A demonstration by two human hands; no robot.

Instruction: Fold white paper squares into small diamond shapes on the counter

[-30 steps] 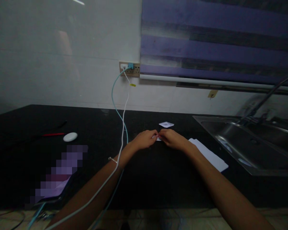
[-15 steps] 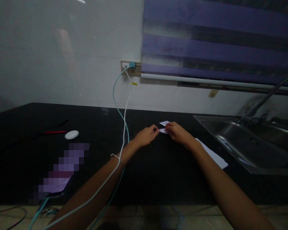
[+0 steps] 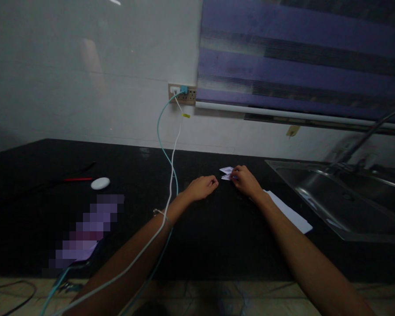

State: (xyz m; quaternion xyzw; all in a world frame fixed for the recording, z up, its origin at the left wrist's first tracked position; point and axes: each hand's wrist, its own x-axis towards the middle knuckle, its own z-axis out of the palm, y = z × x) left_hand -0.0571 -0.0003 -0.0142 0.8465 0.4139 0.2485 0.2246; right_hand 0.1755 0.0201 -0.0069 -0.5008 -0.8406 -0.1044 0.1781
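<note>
On the counter (image 3: 217,245), the right hand (image 3: 245,181) seemingly grips folded paper (image 3: 227,177), the left hand (image 3: 202,188) curled closed.

Left hand (image 3: 203,188) — now off folded paper (image 3: 226,177)

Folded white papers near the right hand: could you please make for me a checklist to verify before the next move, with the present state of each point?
1. Right hand on the front folded paper: ok, fingers at its right end.
2. Left hand apart from both folded papers: ok, a gap shows.
3. Rear folded paper separate from the front one: cannot tell, the right hand hides where they meet.
4. Paper stack outside the sink: ok, on the counter beside it.
5. White cable clear of the left forearm: not ok, it crosses in front.
</note>
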